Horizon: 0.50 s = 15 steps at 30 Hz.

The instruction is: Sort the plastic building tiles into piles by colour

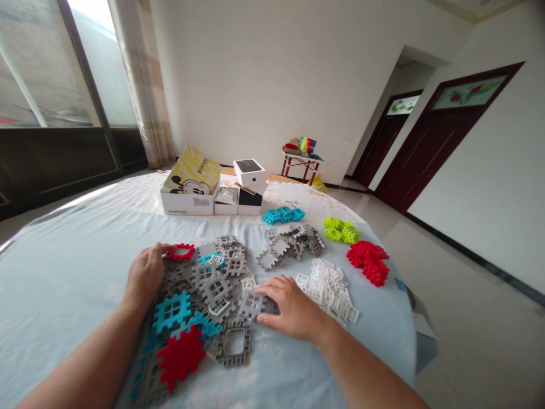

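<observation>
A heap of interlocking plastic grid tiles [213, 284], mostly grey with some blue and red, lies in front of me on the table. My left hand [147, 275] rests on the heap's left side, fingers curled at a red ring-shaped tile [182, 251]. My right hand [293, 309] lies on the heap's right edge, fingers bent over a grey tile [252, 305]. A large red tile [181, 355] and a blue tile [172, 311] lie between my arms.
Sorted piles sit farther right: white tiles [330, 288], red [369, 261], lime green [340, 229], cyan [283, 215], grey [292, 243]. Boxes [213, 190] stand at the table's far side. The pale blue tablecloth [63, 272] covers the round table; its edge falls off at right.
</observation>
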Tool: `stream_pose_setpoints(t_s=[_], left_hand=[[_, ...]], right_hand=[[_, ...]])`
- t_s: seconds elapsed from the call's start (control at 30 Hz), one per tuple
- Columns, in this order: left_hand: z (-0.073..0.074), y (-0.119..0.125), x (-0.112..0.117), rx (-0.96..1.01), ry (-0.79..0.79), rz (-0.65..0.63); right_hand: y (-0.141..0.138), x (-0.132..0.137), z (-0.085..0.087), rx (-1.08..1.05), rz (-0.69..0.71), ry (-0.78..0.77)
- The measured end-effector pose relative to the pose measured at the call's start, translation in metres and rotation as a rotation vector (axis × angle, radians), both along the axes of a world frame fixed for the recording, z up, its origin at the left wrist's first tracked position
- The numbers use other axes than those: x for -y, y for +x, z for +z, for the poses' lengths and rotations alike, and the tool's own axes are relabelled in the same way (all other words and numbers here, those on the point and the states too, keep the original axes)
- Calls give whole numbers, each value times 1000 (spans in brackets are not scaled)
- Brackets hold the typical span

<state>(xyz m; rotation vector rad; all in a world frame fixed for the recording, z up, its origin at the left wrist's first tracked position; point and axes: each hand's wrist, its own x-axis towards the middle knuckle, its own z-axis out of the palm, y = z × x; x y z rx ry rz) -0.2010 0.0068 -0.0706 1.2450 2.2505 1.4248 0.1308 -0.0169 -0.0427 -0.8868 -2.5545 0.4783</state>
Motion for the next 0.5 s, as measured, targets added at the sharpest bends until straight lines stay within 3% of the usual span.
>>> stream_pose_setpoints(t_s=[0.13,0.23,0.5], left_hand=[[0,1,0,9,1,-2],[0,0,-1,16,5,-8],[-4,-4,-2,9,22,-22]], right_hand=[[7,-8,9,-94,-3,-46],[13,-27,18,-162,-92,-37],[8,-110,26,-220,-294,284]])
